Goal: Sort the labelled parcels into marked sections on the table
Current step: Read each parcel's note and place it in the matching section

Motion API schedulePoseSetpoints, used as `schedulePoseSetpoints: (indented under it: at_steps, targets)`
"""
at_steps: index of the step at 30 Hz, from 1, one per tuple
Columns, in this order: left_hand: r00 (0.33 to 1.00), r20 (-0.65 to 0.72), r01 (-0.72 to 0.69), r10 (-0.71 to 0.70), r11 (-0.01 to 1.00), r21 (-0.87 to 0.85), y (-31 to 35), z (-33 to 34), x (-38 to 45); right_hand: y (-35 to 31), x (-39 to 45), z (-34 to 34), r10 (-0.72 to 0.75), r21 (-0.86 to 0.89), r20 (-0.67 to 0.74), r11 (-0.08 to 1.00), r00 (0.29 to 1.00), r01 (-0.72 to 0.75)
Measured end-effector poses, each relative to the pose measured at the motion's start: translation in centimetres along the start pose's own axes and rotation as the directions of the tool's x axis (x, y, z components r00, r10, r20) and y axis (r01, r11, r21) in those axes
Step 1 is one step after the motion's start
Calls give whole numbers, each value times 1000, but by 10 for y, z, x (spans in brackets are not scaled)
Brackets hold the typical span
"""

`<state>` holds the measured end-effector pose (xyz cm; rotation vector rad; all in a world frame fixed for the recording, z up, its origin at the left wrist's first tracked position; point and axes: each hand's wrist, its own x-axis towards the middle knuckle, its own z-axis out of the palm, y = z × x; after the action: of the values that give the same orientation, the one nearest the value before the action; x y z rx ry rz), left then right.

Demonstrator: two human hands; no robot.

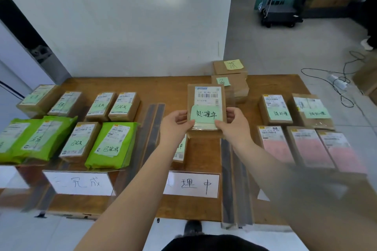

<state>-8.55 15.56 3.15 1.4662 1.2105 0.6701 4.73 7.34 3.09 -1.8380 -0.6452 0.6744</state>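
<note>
While both hands grip it, the brown parcel (pixel 206 100) with a green note hangs above the middle section label (pixel 191 184). Left hand (pixel 175 123) and right hand (pixel 234 123) curl fingers round its lower edges.

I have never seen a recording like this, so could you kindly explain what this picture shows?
There is no machine: a head-worn camera looks down at a person's bare hands. The left hand and right hand together hold a brown parcel with a green note above the middle strip of a wooden table. Dark tape strips mark sections, with white signs at the near edge. Sorted parcels lie left and right; a stack waits behind.
</note>
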Motion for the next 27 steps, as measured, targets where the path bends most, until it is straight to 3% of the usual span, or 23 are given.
schedulePoseSetpoints:
  at_steps: [14,23,27]
  targets:
    - [975,132,128,-178,939,320,-58,8,8,60,-6,19,274,-281,75,928,959,-243]
    - [980,145,53,-138,877,477,-67,13,4,75,-5,24,338,-350,169,899,926,-264]
    - [986,100,75,-137,883,464,-56,12,6,64,-3,18,266,-286,206,937,942,-202]
